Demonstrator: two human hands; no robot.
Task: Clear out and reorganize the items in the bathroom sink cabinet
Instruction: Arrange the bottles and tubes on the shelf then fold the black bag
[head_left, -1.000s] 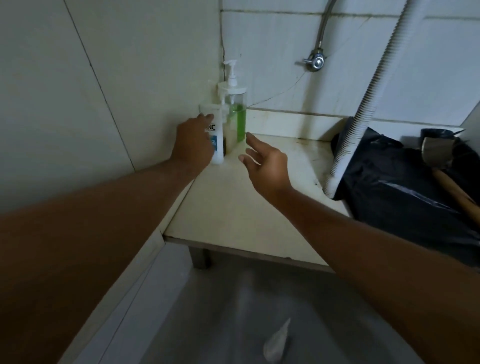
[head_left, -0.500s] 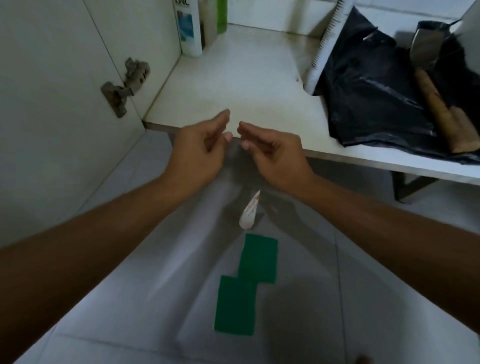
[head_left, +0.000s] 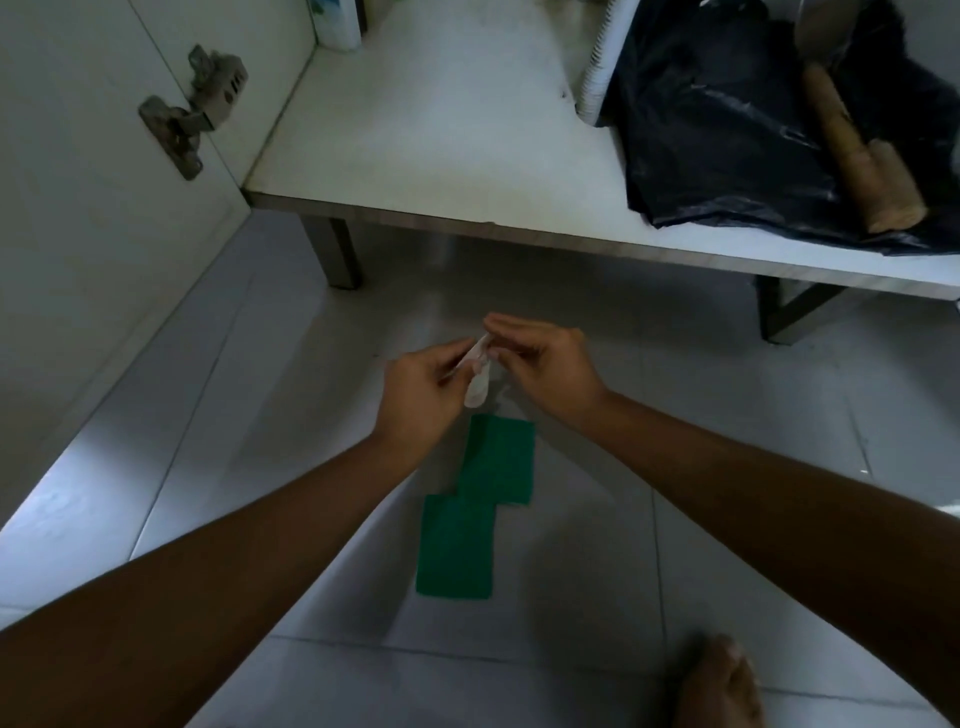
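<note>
Pinching a crumpled white tube (head_left: 478, 382), left hand (head_left: 421, 387) & right hand (head_left: 550, 364) both grasp it above the green cloths (head_left: 483, 499); prob. best: firm grip, shift to one hand.

bag (head_left: 727, 130) on shelf (head_left: 441, 130) right | bottle (head_left: 337, 26) back-left | cloths (head_left: 457, 545) on floor (head_left: 260, 389) (before shelf)
</note>
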